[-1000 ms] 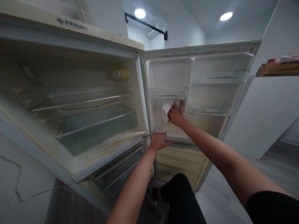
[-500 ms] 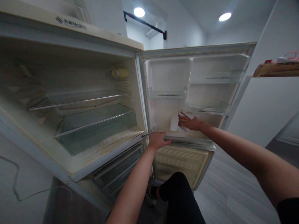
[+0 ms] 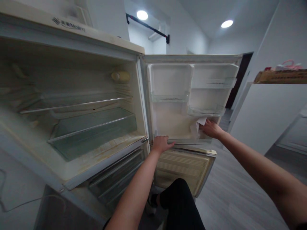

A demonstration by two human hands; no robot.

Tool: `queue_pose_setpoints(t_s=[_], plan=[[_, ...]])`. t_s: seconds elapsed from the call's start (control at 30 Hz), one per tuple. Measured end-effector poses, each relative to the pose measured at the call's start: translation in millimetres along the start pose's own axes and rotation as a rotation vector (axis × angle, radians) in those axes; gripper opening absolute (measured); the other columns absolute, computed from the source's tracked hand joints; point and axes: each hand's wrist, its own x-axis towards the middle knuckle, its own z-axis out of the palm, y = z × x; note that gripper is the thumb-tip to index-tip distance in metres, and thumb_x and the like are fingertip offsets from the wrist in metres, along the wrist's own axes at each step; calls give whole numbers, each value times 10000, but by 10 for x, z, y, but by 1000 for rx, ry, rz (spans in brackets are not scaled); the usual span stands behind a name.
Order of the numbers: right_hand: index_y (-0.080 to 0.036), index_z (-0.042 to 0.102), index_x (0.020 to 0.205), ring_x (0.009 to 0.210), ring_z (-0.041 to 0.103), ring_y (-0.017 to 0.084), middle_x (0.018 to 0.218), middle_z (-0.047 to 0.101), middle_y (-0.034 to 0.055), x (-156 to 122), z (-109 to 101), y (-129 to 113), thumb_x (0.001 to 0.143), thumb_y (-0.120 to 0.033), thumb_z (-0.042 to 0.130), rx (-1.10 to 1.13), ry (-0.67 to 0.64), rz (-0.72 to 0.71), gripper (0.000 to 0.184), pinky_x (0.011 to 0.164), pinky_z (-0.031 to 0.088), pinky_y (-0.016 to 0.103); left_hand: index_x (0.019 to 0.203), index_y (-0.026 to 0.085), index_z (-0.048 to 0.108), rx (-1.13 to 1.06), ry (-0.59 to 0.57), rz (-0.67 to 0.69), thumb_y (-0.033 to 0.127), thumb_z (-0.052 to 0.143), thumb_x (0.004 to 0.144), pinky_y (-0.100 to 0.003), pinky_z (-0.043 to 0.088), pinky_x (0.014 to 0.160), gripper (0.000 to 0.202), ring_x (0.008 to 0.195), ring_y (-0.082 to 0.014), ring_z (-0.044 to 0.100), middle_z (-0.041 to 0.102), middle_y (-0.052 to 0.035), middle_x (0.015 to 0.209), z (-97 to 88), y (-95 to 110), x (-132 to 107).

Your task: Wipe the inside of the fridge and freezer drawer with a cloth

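My left hand (image 3: 162, 144) is on the lowest door shelf (image 3: 178, 142) of an open fridge door (image 3: 172, 119), near the hinge side. Its fingers bend over the shelf's rim and the thumb sticks out to the right. Farther right, my right hand (image 3: 211, 128) holds a crumpled white paper towel (image 3: 200, 123). It is against the lower right part of the door's inner panel, just below a clear door shelf (image 3: 206, 111). Some of that hand's fingertips are hidden by the towel.
At the left is the fridge compartment, with a glass shelf (image 3: 74, 104), a clear drawer (image 3: 96, 135) and brownish stains on its floor. Below, a lower door (image 3: 183, 166) also stands open near my knee (image 3: 179, 191). A cardboard box (image 3: 280, 76) tops a white cabinet (image 3: 271, 111).
My right hand has moved right across the door panel with the paper towel. The upper door has swung somewhat, its outer edge now farther left. My left hand has stayed on the shelf.
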Motion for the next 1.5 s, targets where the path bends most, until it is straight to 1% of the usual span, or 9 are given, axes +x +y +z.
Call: queue_pose_setpoints(t_s=[0.13,0.3,0.43,0.57,0.83,1.03,1.23,1.37,1.5], plan=[[-233,707,1266,1328,504,336,1389,596,162,357,39,-270,876,-110,580,72,-9,-144,429,1043,469,462,1033,192,754,-10,3,-17,774,441,889,-411,515,831,677,965,-327,725,771,-157,988,-6,44,21],[-189,745,1208,1351,482,350,1290,647,181,898,-156,-897,887,-193,635,169,105,-347,339,1109,401,510,1020,184,754,2,4,-22,775,429,895,-409,513,824,685,957,-331,721,766,-160,983,18,53,43],[-153,722,1259,1497,295,394,1452,535,219,1296,-366,-1387,864,-308,701,249,342,-401,425,1227,173,601,1046,165,740,28,1,-15,774,435,896,-416,515,827,698,940,-333,721,762,-160,962,42,21,39],[-140,655,1353,1557,188,340,1591,392,196,1491,-373,-1611,906,-199,617,289,400,-473,453,1255,92,593,1034,138,744,34,7,6,778,432,896,-428,514,840,725,937,-342,719,757,-173,948,25,-20,-8],[-280,750,1155,1502,356,189,1572,463,2,1145,46,-1216,932,-130,550,242,-15,-784,335,1272,160,479,1121,199,744,-7,-28,22,755,502,880,-431,508,910,652,1021,-329,704,762,-148,1050,-51,-96,-94],[-280,770,1037,1471,408,177,1536,510,-28,552,265,-494,857,-59,554,231,-13,-801,358,1269,201,453,1049,174,744,9,-9,47,798,441,874,-421,523,851,715,961,-328,719,765,-155,974,-18,-137,-121],[-252,767,896,1396,498,144,1383,650,-18,-155,442,160,853,1,453,154,47,-587,405,1271,214,425,995,154,743,-18,17,69,799,423,878,-431,513,835,730,926,-329,724,759,-169,921,15,-123,-79],[-212,733,1197,1467,411,220,1428,611,60,-24,233,210,802,30,458,162,30,-536,539,1268,221,473,968,151,742,-34,35,63,803,412,882,-423,512,797,736,898,-332,726,758,-172,906,56,-101,-46],[-131,711,1224,1437,445,269,1420,600,140,292,-30,-160,854,-30,447,445,36,-384,465,1195,367,462,974,149,731,-30,86,71,778,430,895,-427,514,812,703,906,-326,722,755,-170,912,68,-82,-20]])
